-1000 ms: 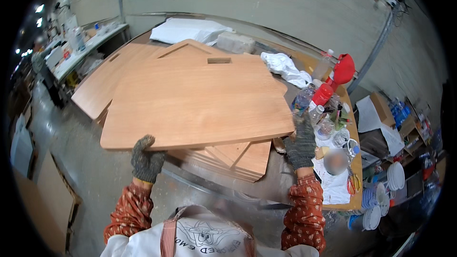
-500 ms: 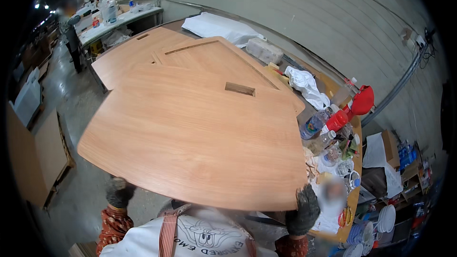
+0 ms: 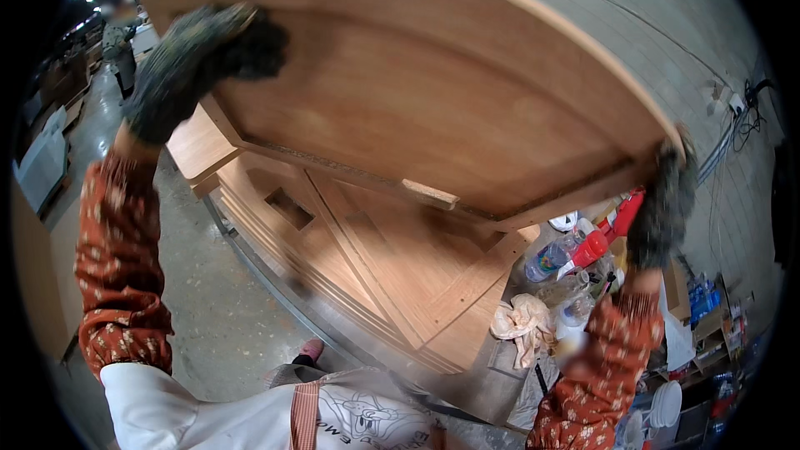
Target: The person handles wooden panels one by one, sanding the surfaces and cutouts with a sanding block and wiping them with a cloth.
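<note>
A large wooden panel [image 3: 400, 117] with a curved edge is tilted up in front of me, its recessed underside facing me. My left hand [image 3: 208, 58], in a dark work glove, is closed at the panel's left part, against the underside. At its right end my right hand [image 3: 662, 200], also gloved, grips the edge. The right glove is slightly blurred. Beneath lies a stack of similar wooden panels [image 3: 367, 308]; one has a rectangular slot. The raised panel hides the far part of the stack.
Right of the stack are a crumpled cloth [image 3: 523, 327], a plastic bottle [image 3: 546, 257] and a red-capped bottle [image 3: 590, 247]. White buckets [image 3: 665, 404] stand at the lower right. At the far left is another person [image 3: 118, 46]. A metal edge [image 3: 275, 287] runs along the stack's front.
The top panel, flat on the stack before, is now lifted and tipped up, showing its underside. Both my hands have risen from the near edge with it, uncovering the panels below.
</note>
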Available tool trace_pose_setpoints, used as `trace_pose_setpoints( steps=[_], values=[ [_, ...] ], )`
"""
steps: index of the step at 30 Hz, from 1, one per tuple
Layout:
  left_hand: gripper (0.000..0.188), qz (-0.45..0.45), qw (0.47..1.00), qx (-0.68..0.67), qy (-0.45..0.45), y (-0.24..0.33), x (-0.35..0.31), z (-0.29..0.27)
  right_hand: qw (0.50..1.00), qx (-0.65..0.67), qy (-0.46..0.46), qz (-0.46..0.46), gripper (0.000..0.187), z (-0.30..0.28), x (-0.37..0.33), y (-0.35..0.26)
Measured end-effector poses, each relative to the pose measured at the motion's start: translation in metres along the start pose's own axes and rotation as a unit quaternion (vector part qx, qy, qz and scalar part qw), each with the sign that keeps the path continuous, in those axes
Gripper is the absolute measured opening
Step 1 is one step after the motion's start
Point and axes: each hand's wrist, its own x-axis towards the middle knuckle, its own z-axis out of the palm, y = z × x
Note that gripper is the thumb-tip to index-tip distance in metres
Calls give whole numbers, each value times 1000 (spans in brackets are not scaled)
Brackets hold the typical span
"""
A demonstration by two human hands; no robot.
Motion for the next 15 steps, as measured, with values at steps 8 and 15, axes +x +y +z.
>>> trace_pose_setpoints(
  steps=[8, 15],
  values=[
    [55, 248, 783, 518, 240, -91, 70, -43, 974, 60, -31, 216, 62, 82, -11, 143],
    [72, -146, 963, 162, 157, -234, 43, -52, 952, -90, -31, 293, 63, 109, -28, 143]
  ],
)
